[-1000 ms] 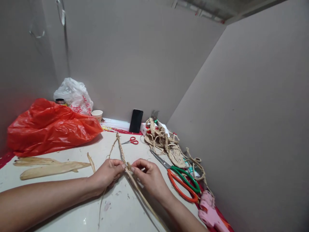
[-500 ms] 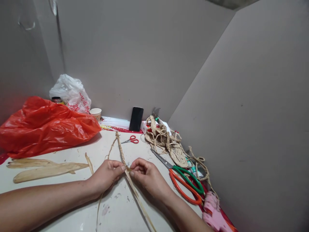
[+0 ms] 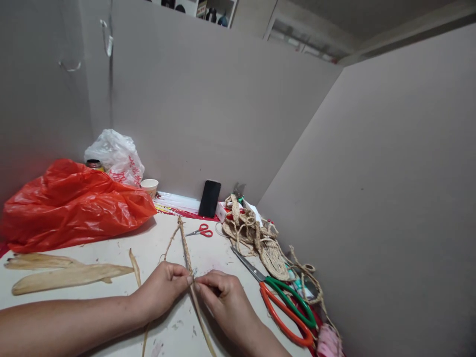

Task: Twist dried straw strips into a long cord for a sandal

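Note:
A thin braided cord of dried plant fibre runs down the white table to my fingers, with a bend at its far end. My left hand pinches it between thumb and forefinger at its lower end. Right beside that point, my right hand is closed, thumb against forefinger, on what looks like a fibre strand, mostly hidden by the fingertips. Below the hands a loose pale strip trails toward the table's near edge. Another thin strand hangs under my left wrist.
Flat dried leaf strips lie left, before a red plastic bag. Small red-handled scissors lie beyond the hands. Large scissors and a heap of braided cord are at right. A phone leans upright against the partition.
The view has tilted upward, so the table sits lower in the picture. My right fingertips have closed together and come nearer my left fingertips. The left hand keeps its pinch on the cord.

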Demonstrator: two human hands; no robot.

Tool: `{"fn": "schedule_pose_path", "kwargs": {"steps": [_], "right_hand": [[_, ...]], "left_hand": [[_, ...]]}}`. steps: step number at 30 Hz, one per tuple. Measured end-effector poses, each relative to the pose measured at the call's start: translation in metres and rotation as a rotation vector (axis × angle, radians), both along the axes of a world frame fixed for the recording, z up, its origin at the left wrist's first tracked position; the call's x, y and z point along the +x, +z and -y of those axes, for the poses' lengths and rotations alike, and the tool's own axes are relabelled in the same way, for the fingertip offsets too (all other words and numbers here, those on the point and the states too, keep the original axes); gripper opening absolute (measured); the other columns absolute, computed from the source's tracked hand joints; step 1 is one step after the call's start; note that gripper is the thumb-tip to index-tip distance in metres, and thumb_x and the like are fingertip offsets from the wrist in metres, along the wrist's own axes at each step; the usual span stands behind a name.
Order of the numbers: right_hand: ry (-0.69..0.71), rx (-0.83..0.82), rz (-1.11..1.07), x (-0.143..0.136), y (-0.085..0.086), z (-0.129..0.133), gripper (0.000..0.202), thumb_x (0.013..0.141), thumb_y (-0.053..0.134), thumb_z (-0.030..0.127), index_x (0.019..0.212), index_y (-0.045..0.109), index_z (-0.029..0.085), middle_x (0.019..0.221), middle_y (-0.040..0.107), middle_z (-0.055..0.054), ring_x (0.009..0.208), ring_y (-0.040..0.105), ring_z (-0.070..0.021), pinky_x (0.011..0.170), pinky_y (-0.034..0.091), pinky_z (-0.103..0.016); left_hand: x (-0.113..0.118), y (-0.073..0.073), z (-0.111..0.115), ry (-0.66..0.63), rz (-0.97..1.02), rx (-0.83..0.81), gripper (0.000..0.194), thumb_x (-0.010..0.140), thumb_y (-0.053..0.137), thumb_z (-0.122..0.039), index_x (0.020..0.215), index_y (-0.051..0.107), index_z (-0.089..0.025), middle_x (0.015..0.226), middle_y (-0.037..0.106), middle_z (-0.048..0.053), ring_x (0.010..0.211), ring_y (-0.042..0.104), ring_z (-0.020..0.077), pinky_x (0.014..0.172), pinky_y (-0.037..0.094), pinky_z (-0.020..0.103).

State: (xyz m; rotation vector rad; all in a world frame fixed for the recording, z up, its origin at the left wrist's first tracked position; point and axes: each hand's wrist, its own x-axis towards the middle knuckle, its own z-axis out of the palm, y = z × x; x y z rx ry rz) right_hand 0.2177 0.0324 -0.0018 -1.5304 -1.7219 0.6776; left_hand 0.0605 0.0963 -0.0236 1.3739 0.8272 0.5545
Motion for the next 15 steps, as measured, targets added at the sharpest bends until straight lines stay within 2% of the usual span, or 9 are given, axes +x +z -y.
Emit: {"fn": "schedule_pose_path", "kwargs": {"steps": [2, 4, 7, 10, 12, 15], "right_hand": [[-0.013, -0.013, -0.002, -0.001, 0.0, 0.0, 0.024, 0.084, 0.051, 0.025, 0.076, 0.072, 0.016, 0.072, 0.068, -0.006, 0.067, 0.061, -0.0167, 0.064, 0.044, -0.026], [-0.054, -0.049, -0.064, 0.0, -0.003, -0.002, 0.02, 0.083, 0.053, 0.026, 0.089, 0.069, 0.015, 0.069, 0.066, -0.004, 0.064, 0.058, -0.0155, 0.062, 0.043, -0.025], [-0.089, -0.141, -0.188, 0.001, -0.01, -0.007, 0.024, 0.08, 0.057, 0.028, 0.098, 0.063, 0.013, 0.063, 0.062, -0.001, 0.057, 0.053, -0.0136, 0.055, 0.04, -0.023], [-0.045, -0.242, -0.227, 0.001, -0.016, -0.01, 0.021, 0.082, 0.054, 0.033, 0.079, 0.061, 0.013, 0.055, 0.057, 0.0, 0.053, 0.049, -0.0122, 0.052, 0.036, -0.022], [-0.011, -0.266, -0.146, 0.001, -0.016, -0.01, 0.027, 0.083, 0.05, 0.033, 0.065, 0.057, 0.014, 0.053, 0.051, 0.001, 0.053, 0.046, -0.0114, 0.052, 0.034, -0.022], [0.015, -0.237, 0.019, 0.001, -0.011, -0.009, 0.027, 0.083, 0.046, 0.028, 0.06, 0.052, 0.016, 0.057, 0.05, 0.002, 0.059, 0.045, -0.0118, 0.055, 0.032, -0.022]], "left_hand": [[0.0, 0.002, -0.001, 0.008, -0.012, 0.014, 0.034, 0.07, 0.059, -0.046, 0.063, 0.056, -0.012, 0.051, 0.04, -0.006, 0.051, 0.029, 0.0078, 0.049, 0.022, 0.022], [0.0, 0.004, -0.002, 0.003, -0.01, 0.034, 0.033, 0.07, 0.058, -0.044, 0.061, 0.055, -0.012, 0.051, 0.038, -0.006, 0.052, 0.028, 0.0078, 0.05, 0.021, 0.022], [0.0, 0.005, -0.003, -0.031, 0.002, 0.071, 0.031, 0.072, 0.055, -0.04, 0.062, 0.058, -0.011, 0.054, 0.045, -0.004, 0.054, 0.031, 0.0084, 0.052, 0.024, 0.022], [-0.001, 0.005, -0.002, -0.066, -0.037, 0.117, 0.03, 0.074, 0.051, -0.038, 0.063, 0.058, -0.012, 0.055, 0.046, -0.003, 0.054, 0.032, 0.0089, 0.051, 0.025, 0.022], [-0.002, 0.006, -0.002, -0.068, -0.088, 0.174, 0.029, 0.074, 0.051, -0.037, 0.059, 0.056, -0.013, 0.053, 0.041, -0.004, 0.054, 0.031, 0.009, 0.05, 0.024, 0.021], [-0.003, 0.007, -0.003, -0.073, -0.146, 0.271, 0.027, 0.074, 0.05, -0.034, 0.057, 0.056, -0.013, 0.053, 0.039, -0.004, 0.056, 0.033, 0.0096, 0.051, 0.026, 0.021]]}}
